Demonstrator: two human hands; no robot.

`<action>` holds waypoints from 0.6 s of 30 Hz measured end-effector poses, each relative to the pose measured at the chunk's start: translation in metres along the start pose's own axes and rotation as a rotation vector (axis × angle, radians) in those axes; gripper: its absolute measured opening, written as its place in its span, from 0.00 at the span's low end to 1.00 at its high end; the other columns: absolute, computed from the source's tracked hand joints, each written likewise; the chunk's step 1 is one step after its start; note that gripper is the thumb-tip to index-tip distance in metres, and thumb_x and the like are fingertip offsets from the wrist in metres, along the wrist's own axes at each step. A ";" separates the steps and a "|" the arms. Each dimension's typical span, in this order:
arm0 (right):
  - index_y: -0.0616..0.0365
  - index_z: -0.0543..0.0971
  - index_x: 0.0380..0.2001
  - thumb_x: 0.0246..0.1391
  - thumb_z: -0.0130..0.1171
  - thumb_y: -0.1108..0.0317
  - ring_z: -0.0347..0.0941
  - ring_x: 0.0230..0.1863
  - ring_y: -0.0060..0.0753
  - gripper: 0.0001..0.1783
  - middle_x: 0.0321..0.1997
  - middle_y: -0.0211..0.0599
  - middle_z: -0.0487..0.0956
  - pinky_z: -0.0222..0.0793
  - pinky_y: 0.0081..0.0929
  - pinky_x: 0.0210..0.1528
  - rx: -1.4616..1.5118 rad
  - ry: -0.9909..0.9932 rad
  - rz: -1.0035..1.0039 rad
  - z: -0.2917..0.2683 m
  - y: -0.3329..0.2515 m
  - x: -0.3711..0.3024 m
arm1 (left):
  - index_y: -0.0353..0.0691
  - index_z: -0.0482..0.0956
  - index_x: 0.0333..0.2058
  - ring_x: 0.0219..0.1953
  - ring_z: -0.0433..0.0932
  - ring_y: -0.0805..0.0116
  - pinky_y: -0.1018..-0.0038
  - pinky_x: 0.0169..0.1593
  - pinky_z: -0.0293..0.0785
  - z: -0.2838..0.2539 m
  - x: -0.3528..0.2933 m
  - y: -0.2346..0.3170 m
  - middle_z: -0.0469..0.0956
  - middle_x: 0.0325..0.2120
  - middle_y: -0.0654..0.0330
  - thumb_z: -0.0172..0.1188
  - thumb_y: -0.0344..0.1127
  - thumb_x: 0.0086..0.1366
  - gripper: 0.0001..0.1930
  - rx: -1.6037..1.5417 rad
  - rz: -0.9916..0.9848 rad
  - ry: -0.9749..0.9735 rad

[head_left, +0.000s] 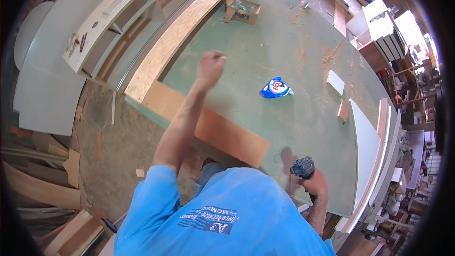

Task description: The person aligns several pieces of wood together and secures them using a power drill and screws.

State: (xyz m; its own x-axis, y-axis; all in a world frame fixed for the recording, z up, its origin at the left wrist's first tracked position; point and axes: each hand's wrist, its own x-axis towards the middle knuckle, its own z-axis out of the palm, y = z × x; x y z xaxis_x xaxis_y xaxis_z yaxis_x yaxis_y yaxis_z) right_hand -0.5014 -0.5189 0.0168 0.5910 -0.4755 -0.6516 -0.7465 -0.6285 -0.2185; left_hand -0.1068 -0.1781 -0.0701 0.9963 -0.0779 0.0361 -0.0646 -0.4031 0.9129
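Observation:
My left hand [211, 70] is raised over the green worktable [246, 61], its fingers curled closed. Whatever it may hold is too small to make out. On the near right side, my right hand [316, 185] grips a dark cordless drill [302, 167] by its handle, the front end pointing left. A long chipboard panel [182, 31] lies along the table's left side. A shorter wooden strip [232, 135] meets its near end at a corner and runs along the near edge, partly behind my left forearm. Between my hands, farther in, lies a crumpled blue packet [276, 88].
An open cardboard box [242, 10] with small parts stands at the table's far left. Offcuts, including a white block [335, 82], and a white panel [364, 147] lie to the right, with sawdust beyond. A cabinet frame [118, 33] stands left; wood scraps [57, 175] fill the lower left.

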 end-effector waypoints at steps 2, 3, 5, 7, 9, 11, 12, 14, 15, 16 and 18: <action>0.55 0.85 0.45 0.39 0.76 0.65 0.83 0.52 0.54 0.25 0.47 0.49 0.87 0.77 0.45 0.54 0.021 -0.005 0.084 0.004 0.007 0.004 | 0.39 0.85 0.50 0.54 0.81 0.46 0.57 0.59 0.77 0.054 0.045 -0.018 0.83 0.49 0.47 0.64 0.38 0.65 0.17 0.282 0.017 -0.158; 0.55 0.85 0.45 0.39 0.76 0.65 0.83 0.52 0.54 0.25 0.47 0.50 0.87 0.77 0.45 0.54 0.027 -0.003 0.110 0.005 0.011 0.006 | 0.39 0.85 0.50 0.54 0.81 0.46 0.57 0.59 0.77 0.077 0.061 -0.033 0.83 0.49 0.47 0.64 0.38 0.65 0.17 0.273 0.031 -0.160; 0.54 0.85 0.44 0.40 0.75 0.63 0.83 0.51 0.55 0.24 0.46 0.50 0.87 0.78 0.46 0.52 0.039 -0.013 0.092 0.008 0.017 0.007 | 0.42 0.85 0.49 0.57 0.79 0.47 0.56 0.60 0.77 0.119 0.090 -0.056 0.79 0.53 0.49 0.64 0.36 0.64 0.15 0.457 0.014 -0.059; 0.54 0.85 0.44 0.41 0.74 0.61 0.83 0.50 0.56 0.24 0.46 0.50 0.87 0.78 0.47 0.52 0.033 -0.001 0.087 0.010 0.021 0.003 | 0.42 0.85 0.48 0.57 0.78 0.48 0.56 0.60 0.77 0.146 0.105 -0.064 0.77 0.54 0.50 0.65 0.36 0.63 0.15 0.510 0.002 -0.053; 0.54 0.86 0.44 0.41 0.74 0.60 0.82 0.50 0.56 0.23 0.46 0.50 0.87 0.78 0.47 0.52 0.084 0.002 0.133 0.015 0.026 0.002 | 0.43 0.85 0.47 0.57 0.78 0.49 0.56 0.59 0.78 0.167 0.115 -0.068 0.76 0.54 0.50 0.65 0.36 0.62 0.14 0.570 -0.022 -0.039; 0.53 0.85 0.45 0.41 0.74 0.60 0.82 0.50 0.57 0.25 0.46 0.50 0.87 0.78 0.48 0.52 0.066 0.003 0.132 0.016 0.020 -0.004 | 0.44 0.85 0.46 0.55 0.79 0.50 0.58 0.58 0.79 0.175 0.124 -0.068 0.77 0.51 0.51 0.65 0.33 0.62 0.13 0.673 -0.039 -0.035; 0.53 0.84 0.46 0.41 0.74 0.60 0.82 0.50 0.58 0.26 0.45 0.50 0.87 0.78 0.48 0.52 0.056 -0.002 0.140 0.016 0.017 -0.007 | 0.44 0.85 0.46 0.55 0.79 0.50 0.58 0.58 0.79 0.180 0.128 -0.065 0.77 0.51 0.51 0.65 0.33 0.62 0.13 0.672 -0.042 -0.031; 0.53 0.83 0.48 0.40 0.74 0.60 0.82 0.50 0.58 0.27 0.45 0.50 0.87 0.78 0.49 0.52 -0.002 0.013 0.087 0.016 0.013 -0.008 | 0.44 0.85 0.45 0.55 0.80 0.53 0.60 0.55 0.80 0.181 0.128 -0.060 0.78 0.50 0.51 0.64 0.30 0.62 0.12 0.767 0.029 -0.067; 0.52 0.81 0.49 0.40 0.75 0.60 0.82 0.50 0.59 0.29 0.45 0.50 0.87 0.78 0.50 0.52 -0.049 0.026 0.039 0.015 0.010 -0.008 | 0.44 0.85 0.45 0.55 0.80 0.53 0.60 0.55 0.80 0.182 0.127 -0.061 0.78 0.50 0.51 0.64 0.30 0.62 0.12 0.771 0.009 -0.056; 0.52 0.79 0.51 0.40 0.75 0.61 0.82 0.51 0.60 0.31 0.45 0.50 0.86 0.77 0.51 0.52 -0.087 0.011 -0.016 0.010 0.004 -0.007 | 0.44 0.86 0.45 0.54 0.81 0.54 0.61 0.55 0.81 0.180 0.126 -0.064 0.79 0.49 0.52 0.63 0.29 0.62 0.12 0.809 0.068 -0.033; 0.52 0.80 0.50 0.40 0.76 0.61 0.82 0.51 0.59 0.30 0.46 0.49 0.86 0.77 0.50 0.52 -0.096 -0.008 -0.054 0.002 -0.001 -0.006 | 0.42 0.85 0.45 0.54 0.81 0.55 0.61 0.54 0.81 0.179 0.121 -0.064 0.80 0.49 0.53 0.63 0.29 0.62 0.12 0.842 0.119 -0.049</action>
State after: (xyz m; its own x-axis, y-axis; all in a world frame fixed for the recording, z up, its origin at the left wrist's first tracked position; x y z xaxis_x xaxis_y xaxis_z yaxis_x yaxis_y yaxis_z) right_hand -0.5051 -0.5145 0.0200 0.6271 -0.4341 -0.6467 -0.6805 -0.7093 -0.1837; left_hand 0.0082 -0.3252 -0.1974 0.9779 -0.1941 0.0776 -0.2085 -0.9320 0.2966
